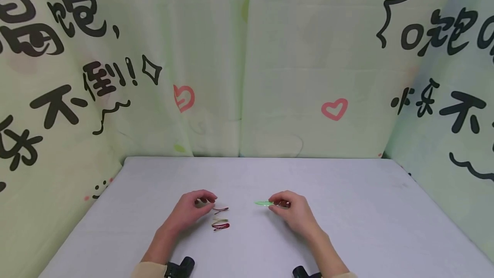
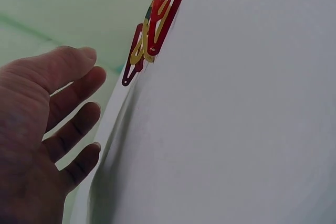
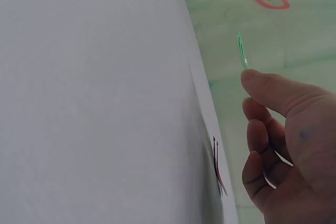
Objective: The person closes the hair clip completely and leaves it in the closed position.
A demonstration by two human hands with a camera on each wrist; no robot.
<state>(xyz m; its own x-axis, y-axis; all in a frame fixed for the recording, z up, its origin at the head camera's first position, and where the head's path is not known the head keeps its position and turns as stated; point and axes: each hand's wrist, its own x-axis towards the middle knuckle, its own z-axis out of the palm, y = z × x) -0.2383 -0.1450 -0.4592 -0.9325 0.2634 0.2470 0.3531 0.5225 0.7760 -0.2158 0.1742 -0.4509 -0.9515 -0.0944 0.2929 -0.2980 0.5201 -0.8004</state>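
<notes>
1. Hair clips are seen on a grey table [image 1: 347,209], between the two hands and nearer the left one.
2. A green hair clip [image 1: 263,203] is pinched at one end by the thumb and fingers of the right hand [image 1: 291,211]; its free end is pointed toward the left hand and is held just above the tabletop.
3. In the right wrist view the same clip [image 3: 241,50] is shown edge-on, projecting from the tip of the thumb [image 3: 273,88], with the other fingers curled beneath it.
4. The left hand [image 1: 191,209] is held over the table with its fingers loosely curved and nothing gripped; in the left wrist view its fingers [image 2: 73,129] are seen spread and relaxed, apart from the clips.
5. Three clips are laid just beside the left hand's fingertips, on the side toward the right hand: a dark red clip [image 1: 221,209] closest to the fingertips, a yellow clip [image 1: 220,220] next toward the person, and a bright red clip [image 1: 221,226] nearest the person.
6. In the left wrist view the three are seen close together, and the yellow clip [image 2: 143,48] appears overlapped by the bright red clip [image 2: 165,17]; whether they touch cannot be told.
7. A printed cloth backdrop [image 1: 270,55] is hung beyond both hands.
</notes>
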